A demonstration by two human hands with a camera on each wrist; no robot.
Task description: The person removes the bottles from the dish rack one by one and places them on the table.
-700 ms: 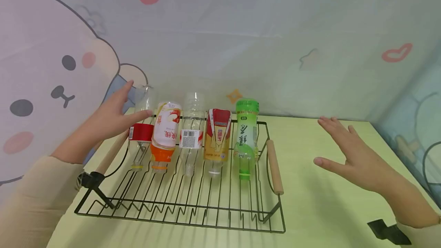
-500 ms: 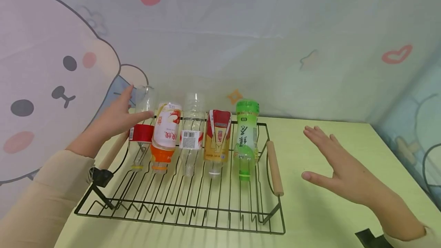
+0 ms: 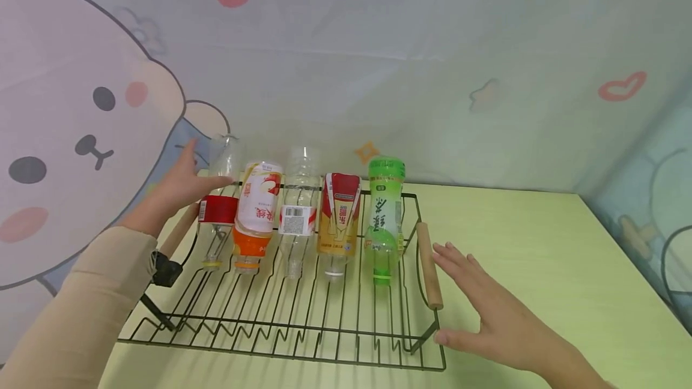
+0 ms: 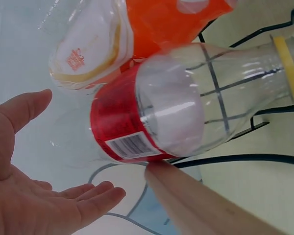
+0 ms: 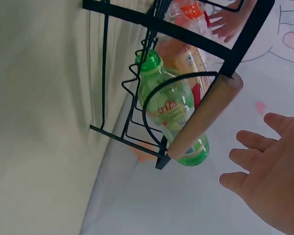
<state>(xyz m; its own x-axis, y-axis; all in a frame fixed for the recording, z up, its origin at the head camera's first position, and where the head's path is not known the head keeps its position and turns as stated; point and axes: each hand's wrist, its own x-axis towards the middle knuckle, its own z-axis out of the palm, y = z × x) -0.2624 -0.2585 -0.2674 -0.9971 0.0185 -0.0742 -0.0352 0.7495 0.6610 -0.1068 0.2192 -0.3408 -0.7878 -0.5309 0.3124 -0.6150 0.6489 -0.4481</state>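
A black wire rack (image 3: 324, 330) with wooden handles carries several empty plastic bottles, neck ends toward me. My left hand (image 3: 175, 188), fingers spread, is beside the leftmost bottle, a clear one with a red label (image 3: 218, 209). In the left wrist view thumb and fingers stand on either side of that bottle's base end, with a gap showing. Near the right wooden handle (image 3: 429, 266) my right hand (image 3: 497, 317) holds nothing, its fingers extended. At the rack's right end lies a green bottle (image 3: 385, 215), closest to that hand.
Between the end bottles lie a white and orange bottle (image 3: 258, 209), a clear bottle (image 3: 297, 221) and a red and gold one (image 3: 339, 215). The left wooden handle (image 3: 181, 230) stands by my left wrist. A printed cloth (image 3: 432, 77) hangs behind the pale table (image 3: 530, 227).
My right hand has come leftward and nearer, from over the table to the rack's right handle. The left hand has shifted slightly down and stays by the red-labelled bottle. The bottles keep their places.
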